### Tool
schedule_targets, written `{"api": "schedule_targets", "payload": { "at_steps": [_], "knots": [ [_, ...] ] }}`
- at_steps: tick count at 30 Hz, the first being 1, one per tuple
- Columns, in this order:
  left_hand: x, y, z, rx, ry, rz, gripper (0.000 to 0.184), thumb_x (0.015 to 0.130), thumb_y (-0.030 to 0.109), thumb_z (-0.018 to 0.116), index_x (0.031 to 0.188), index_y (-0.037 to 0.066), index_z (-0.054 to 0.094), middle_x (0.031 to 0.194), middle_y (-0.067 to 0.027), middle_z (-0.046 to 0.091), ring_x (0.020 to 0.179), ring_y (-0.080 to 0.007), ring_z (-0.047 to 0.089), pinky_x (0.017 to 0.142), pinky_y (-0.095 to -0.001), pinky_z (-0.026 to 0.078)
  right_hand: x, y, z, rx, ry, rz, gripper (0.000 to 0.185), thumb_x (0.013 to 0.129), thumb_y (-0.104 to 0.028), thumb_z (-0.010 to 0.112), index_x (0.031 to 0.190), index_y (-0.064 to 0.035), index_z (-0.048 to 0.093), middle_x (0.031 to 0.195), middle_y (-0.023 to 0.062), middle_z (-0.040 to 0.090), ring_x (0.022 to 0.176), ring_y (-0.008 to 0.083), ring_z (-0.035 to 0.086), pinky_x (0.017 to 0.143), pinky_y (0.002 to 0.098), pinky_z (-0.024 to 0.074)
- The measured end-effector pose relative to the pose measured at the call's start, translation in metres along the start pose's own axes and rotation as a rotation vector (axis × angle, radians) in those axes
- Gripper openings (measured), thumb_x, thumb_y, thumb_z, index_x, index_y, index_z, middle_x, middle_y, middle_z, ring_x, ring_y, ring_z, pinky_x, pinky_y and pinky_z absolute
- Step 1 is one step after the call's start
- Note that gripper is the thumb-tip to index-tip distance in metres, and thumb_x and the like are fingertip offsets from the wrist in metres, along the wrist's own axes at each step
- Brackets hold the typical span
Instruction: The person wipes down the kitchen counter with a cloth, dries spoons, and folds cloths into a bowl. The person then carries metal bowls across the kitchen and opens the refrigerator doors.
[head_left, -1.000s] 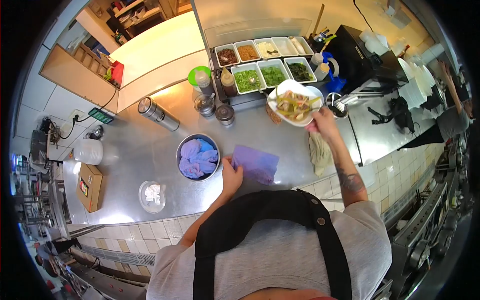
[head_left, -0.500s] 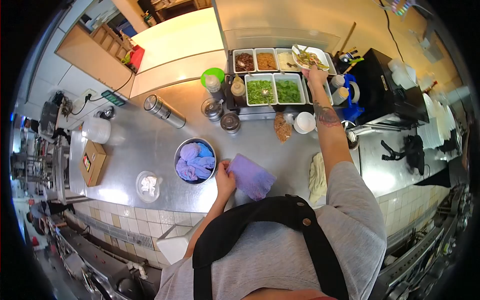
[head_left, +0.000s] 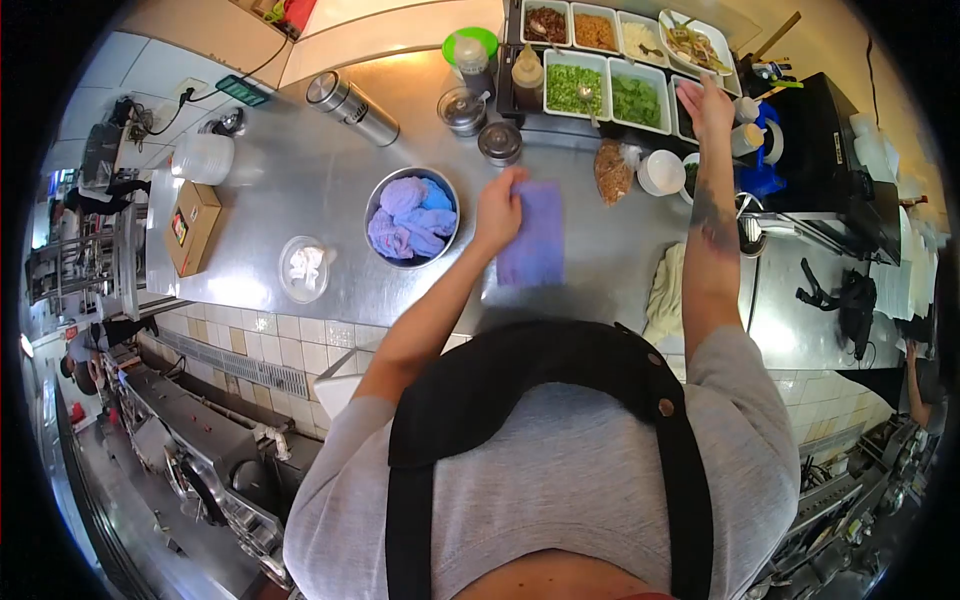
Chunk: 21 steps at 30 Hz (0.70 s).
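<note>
Purple cloth (head_left: 536,245) on surface (head_left: 610,270), 4 o'clock off left hand (head_left: 500,212), long axis 12–6. Left's nearer, fingers closed on its 11-o'clock corner. Right hand (head_left: 706,104) loosely spread, nothing held, cloth's 2 o'clock.

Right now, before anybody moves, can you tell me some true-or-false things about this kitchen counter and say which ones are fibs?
1. The left hand is at the edge of a flat purple cloth. True.
2. The metal bowl is full of green leaves. False: it holds bunched purple and blue cloths.
3. A white dish of food is right by the right hand. True.
4. The steel thermos is in the right hand. False: it is on the counter, apart from both hands.
5. The cardboard box is left of the metal bowl. True.
</note>
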<state>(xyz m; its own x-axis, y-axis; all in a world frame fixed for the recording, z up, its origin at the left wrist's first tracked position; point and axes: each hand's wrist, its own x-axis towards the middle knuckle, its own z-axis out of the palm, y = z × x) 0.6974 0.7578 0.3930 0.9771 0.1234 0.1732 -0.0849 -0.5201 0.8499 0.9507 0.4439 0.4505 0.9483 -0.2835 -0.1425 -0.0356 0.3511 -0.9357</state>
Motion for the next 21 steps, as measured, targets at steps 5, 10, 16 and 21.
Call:
{"api": "schedule_targets", "payload": {
  "at_steps": [5,10,16,21],
  "knots": [
    [0.035,0.022,-0.004,0.171,0.09,0.069,0.025,0.074,0.001,0.059,0.099,0.0,0.056,0.094,-0.0195,0.062,0.088,-0.0359,0.06,0.077,-0.0402,0.048,-0.195,0.019,0.022,-0.607,-0.049,-0.681,0.009,0.086,-0.01,0.058,0.089,-0.0024,0.056,0.077,0.0051,0.061,0.064,0.0128,0.055,0.059,0.0253,0.0453],
    [-0.006,0.047,-0.043,0.047,0.102,-0.167,0.015,0.074,0.002,0.061,0.088,-0.001,0.057,0.086,-0.0186,0.06,0.08,-0.0357,0.059,0.069,-0.0424,0.047,-0.314,0.108,0.057,-1.105,-0.493,-0.572,0.044,0.084,-0.023,0.058,0.124,-0.0067,0.048,0.134,0.0189,0.041,0.125,0.0326,0.038,0.1,0.0485,0.0308],
    [-0.066,0.022,-0.111,0.393,0.312,0.072,0.014,0.073,0.005,0.063,0.085,0.001,0.057,0.09,-0.0148,0.056,0.085,-0.0321,0.054,0.074,-0.0392,0.043,-0.266,0.165,0.081,-1.618,-0.542,-0.633,0.065,0.085,-0.049,0.049,0.141,-0.0228,0.03,0.148,0.0166,0.02,0.137,0.0371,0.016,0.101,0.0687,0.0098],
    [-0.055,-0.003,-0.158,0.664,0.344,-0.049,0.035,0.065,0.016,0.074,0.098,0.012,0.064,0.104,-0.006,0.055,0.102,-0.0254,0.048,0.079,-0.0429,0.04,-0.228,0.159,0.081,-1.656,-0.523,-0.767,0.064,0.084,-0.052,0.05,0.139,-0.0238,0.035,0.148,0.0164,0.021,0.136,0.0365,0.018,0.101,0.0682,0.0086]
  ]
}}
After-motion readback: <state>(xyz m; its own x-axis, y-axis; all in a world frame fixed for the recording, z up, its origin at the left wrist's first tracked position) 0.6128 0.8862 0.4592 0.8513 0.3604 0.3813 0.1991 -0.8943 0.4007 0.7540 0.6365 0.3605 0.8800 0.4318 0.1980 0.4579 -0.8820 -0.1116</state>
